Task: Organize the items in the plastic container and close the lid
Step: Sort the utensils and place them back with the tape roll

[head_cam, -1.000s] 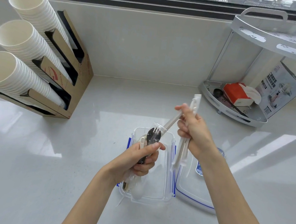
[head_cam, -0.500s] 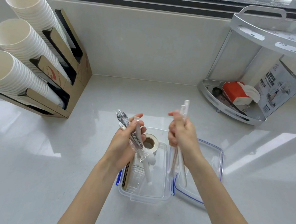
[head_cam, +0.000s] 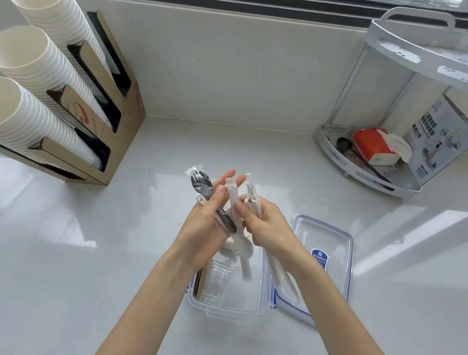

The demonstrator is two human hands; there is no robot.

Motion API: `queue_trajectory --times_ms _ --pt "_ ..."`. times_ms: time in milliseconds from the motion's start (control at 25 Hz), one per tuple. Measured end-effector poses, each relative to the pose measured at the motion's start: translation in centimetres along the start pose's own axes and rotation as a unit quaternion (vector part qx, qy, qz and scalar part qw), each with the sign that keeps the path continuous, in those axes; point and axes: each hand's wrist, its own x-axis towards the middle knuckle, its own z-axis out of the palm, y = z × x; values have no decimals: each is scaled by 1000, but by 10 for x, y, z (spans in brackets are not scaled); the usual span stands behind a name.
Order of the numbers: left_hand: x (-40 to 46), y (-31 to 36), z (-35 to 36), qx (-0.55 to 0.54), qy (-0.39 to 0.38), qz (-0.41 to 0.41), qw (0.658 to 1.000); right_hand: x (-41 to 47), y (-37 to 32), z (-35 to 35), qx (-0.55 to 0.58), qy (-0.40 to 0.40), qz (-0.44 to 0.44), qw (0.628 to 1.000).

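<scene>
The clear container [head_cam: 228, 306] sits open on the glossy white counter [head_cam: 72, 276], its blue-edged lid [head_cam: 332, 245] just beside it to the right. Above it, the left hand [head_cam: 207, 226] loosely grips wrapped black cutlery [head_cam: 205, 191] and a white spoon [head_cam: 244, 247]; the right hand [head_cam: 268, 227] clasps paper-wrapped straws [head_cam: 253, 205]. Stacked paper cups [head_cam: 22, 68] lie far left, a white rack [head_cam: 372, 168] far right.

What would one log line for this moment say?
left hand: holds wrapped black spoon | right hand: holds paper-wrapped sticks | container: open | lid: off, on counter beside it
</scene>
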Motion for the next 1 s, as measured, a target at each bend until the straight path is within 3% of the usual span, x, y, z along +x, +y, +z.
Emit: queue_trajectory --times_ms 80,280,440,600,880,1000 --pt "0 0 -2 -1 8 -1 1000 -1 -4 -4 53 0 -2 999" --pt "-3 2 -16 13 53 15 998 6 -5 -15 127 172 -66 975" --pt "-7 7 -28 5 54 29 998 4 9 -3 202 216 -110 949" --pt "-12 4 -32 9 63 27 998 -2 36 15 175 263 -84 945" --pt "-14 2 -33 13 85 13 996 -18 70 19 3 130 22 991" --pt "-15 2 -31 12 107 8 994 -22 73 14 -179 71 22 981"
